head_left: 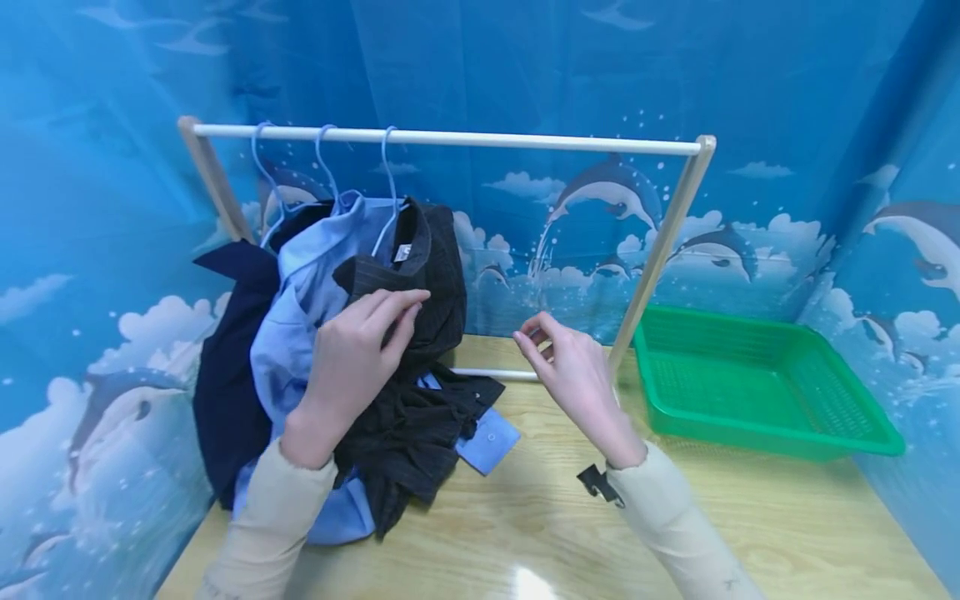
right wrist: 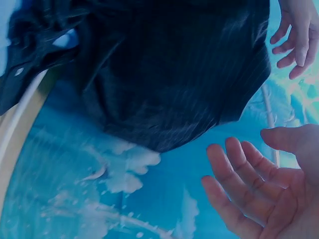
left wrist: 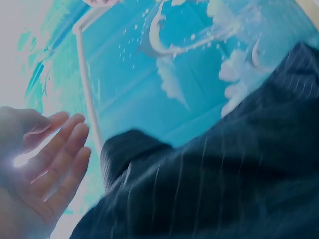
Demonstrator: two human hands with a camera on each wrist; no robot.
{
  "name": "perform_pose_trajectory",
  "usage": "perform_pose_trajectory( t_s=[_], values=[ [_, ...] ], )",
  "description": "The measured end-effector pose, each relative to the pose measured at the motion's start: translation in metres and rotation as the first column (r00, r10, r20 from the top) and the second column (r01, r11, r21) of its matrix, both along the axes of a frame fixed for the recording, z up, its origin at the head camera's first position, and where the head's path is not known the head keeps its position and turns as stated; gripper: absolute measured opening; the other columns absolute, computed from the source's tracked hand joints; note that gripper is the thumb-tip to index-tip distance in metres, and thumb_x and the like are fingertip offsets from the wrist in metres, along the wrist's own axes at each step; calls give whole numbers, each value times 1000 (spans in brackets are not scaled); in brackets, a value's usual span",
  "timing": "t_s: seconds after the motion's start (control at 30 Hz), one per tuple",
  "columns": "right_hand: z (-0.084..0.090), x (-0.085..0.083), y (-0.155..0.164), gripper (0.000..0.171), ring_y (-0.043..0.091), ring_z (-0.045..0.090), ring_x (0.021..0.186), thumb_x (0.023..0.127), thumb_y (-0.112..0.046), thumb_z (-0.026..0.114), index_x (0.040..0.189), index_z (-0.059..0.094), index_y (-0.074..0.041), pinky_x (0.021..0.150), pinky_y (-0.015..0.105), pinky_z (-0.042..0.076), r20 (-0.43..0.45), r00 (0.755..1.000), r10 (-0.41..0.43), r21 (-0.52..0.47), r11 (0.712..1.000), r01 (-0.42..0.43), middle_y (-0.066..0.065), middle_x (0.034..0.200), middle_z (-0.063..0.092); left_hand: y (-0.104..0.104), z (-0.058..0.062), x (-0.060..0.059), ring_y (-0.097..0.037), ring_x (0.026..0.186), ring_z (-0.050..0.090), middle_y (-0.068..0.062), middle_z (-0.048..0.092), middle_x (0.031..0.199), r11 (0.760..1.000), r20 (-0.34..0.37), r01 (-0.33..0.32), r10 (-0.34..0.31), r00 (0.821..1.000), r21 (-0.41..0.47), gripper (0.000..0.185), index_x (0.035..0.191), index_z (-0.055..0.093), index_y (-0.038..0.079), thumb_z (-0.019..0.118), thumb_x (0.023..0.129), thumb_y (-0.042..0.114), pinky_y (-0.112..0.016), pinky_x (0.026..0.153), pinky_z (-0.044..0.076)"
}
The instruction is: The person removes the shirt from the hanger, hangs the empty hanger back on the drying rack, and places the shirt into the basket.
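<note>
My left hand hovers in front of the dark pinstriped shirt, its fingers loosely bent and holding nothing. That shirt hangs on a light blue hanger from the white rail, its lower part bunched on the table. In the left wrist view the left hand is apart from the pinstriped cloth. To the right of the shirt, my right hand is in the air with relaxed fingers and nothing between them. Behind the pinstriped shirt hang a light blue shirt and a navy garment.
A white rail on wooden posts spans the back. A green plastic basket stands on the wooden table at the right. Blue curtains with dolphins enclose the back and sides. A white lower bar runs near the tabletop.
</note>
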State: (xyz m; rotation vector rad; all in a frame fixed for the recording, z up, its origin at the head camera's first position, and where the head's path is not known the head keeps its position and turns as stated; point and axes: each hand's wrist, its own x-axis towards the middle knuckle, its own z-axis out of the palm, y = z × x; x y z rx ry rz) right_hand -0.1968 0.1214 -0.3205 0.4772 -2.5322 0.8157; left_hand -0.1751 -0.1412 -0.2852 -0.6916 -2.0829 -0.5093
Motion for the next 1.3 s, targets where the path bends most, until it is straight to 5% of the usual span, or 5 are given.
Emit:
perform_pose_trajectory(
  t_s=[0.13, 0.4, 0.77, 1.03, 1.3],
  values=[
    [12, -3, -16, 19, 16, 70, 73, 103, -34, 62, 106, 68, -17, 56, 34, 52, -50, 998, 48, -31, 998, -50, 0, 91, 74, -16, 12, -1, -28, 85, 69, -12, 74, 103, 997, -39, -39, 42, 998, 73, 22, 118, 73, 5, 67, 97, 6, -43, 73, 57],
    [32, -9, -48, 24, 18, 70, 80, 102, -36, 62, 111, 63, -14, 61, 36, 54, -83, 993, 85, -94, 991, -93, 2, 99, 71, -58, 19, -7, -36, 105, 65, -16, 72, 116, 951, -17, -277, 282, 959, 134, 22, 118, 73, 3, 64, 100, 9, -54, 91, 53],
    [48, -18, -92, 27, 12, 65, 81, 103, -41, 60, 112, 63, -15, 65, 33, 53, -73, 990, 119, -22, 992, -121, 0, 100, 68, -84, -2, -15, -44, 140, 40, -25, 43, 153, 888, 225, -436, 460, 859, -148, 51, 151, 43, -1, 52, 107, 24, -64, 117, 23],
    [58, -19, -115, 36, 12, 56, 73, 102, -53, 53, 107, 65, -19, 60, 29, 46, -34, 991, 128, 40, 991, -126, -3, 96, 63, -80, -1, -11, -43, 144, 36, -25, 40, 155, 881, 244, -445, 473, 847, -161, 54, 153, 40, 2, 53, 107, 25, -64, 119, 19],
    [66, -21, -133, 46, 10, 55, 65, 100, -60, 49, 107, 64, -17, 54, 25, 45, -22, 992, 126, 86, 989, -124, -4, 90, 63, -77, -4, -7, -45, 136, 43, -25, 48, 149, 869, 135, -475, 491, 860, -135, 57, 148, 48, 0, 62, 102, 30, -69, 116, 21]
  ],
)
